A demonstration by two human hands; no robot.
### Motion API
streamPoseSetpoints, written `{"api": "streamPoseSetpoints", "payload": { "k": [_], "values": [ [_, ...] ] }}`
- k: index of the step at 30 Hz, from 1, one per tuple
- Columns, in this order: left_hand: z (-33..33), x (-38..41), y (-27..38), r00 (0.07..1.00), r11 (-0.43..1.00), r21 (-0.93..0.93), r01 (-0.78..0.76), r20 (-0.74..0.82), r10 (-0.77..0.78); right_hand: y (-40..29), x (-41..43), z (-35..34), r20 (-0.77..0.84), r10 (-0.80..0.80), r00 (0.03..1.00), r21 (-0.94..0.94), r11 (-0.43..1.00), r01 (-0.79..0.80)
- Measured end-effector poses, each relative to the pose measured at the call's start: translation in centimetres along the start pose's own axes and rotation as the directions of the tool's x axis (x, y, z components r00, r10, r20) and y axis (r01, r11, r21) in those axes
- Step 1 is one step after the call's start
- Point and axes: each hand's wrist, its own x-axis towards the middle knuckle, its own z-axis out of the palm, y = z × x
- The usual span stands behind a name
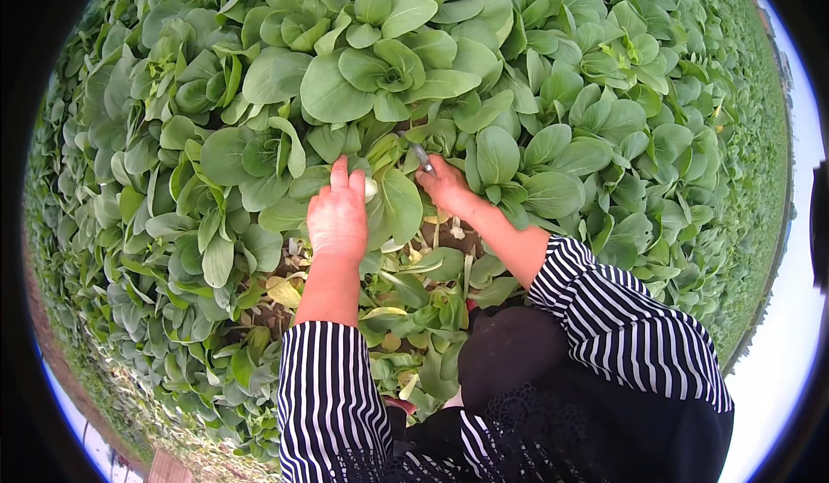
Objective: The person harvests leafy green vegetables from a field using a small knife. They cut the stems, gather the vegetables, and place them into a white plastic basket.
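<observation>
My left hand (338,214) is closed around a bok choy (370,189), whose pale base sticks out beside my fingers; the palm side is hidden from me. Just right of it, a broad green leaf (399,205) hangs down between my two hands. My right hand (445,186) grips a knife (421,156) with a grey metal part showing. The knife's far end goes in among the stems and leaves of a standing plant (383,151), so its tip cannot be seen.
Dense bok choy plants (392,78) surround my hands. Below them are bare soil (458,242), cut stubs, a yellowed leaf (283,292) and loose green leaves (409,287). My bent knee (511,353) in dark cloth is close below my right forearm. A brown block (170,467) shows at lower left.
</observation>
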Motion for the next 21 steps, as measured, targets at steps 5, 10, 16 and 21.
{"api": "streamPoseSetpoints", "payload": {
  "k": [5,10,16,21],
  "values": [
    [0.2,-0.1,-0.1,0.998,0.997,0.055,-0.045,-0.039,0.048,-1.1,1.0,0.2,0.083,0.103,0.991,0.014,0.994,-0.105],
    [0.3,-0.1,0.2,0.996,0.995,0.080,-0.065,-0.052,0.069,0.0,2.8,0.9,-0.034,-0.162,0.986,-0.284,0.948,0.146],
    [0.7,-0.3,-0.2,0.998,0.996,0.072,-0.046,-0.031,0.049,-0.2,2.7,0.7,0.001,-0.165,0.986,-0.437,0.887,0.149],
    [0.9,-0.8,-0.4,0.999,0.996,0.081,-0.040,-0.011,0.041,-0.4,2.3,0.5,0.067,-0.147,0.987,-0.570,0.806,0.159]
  ]
}}
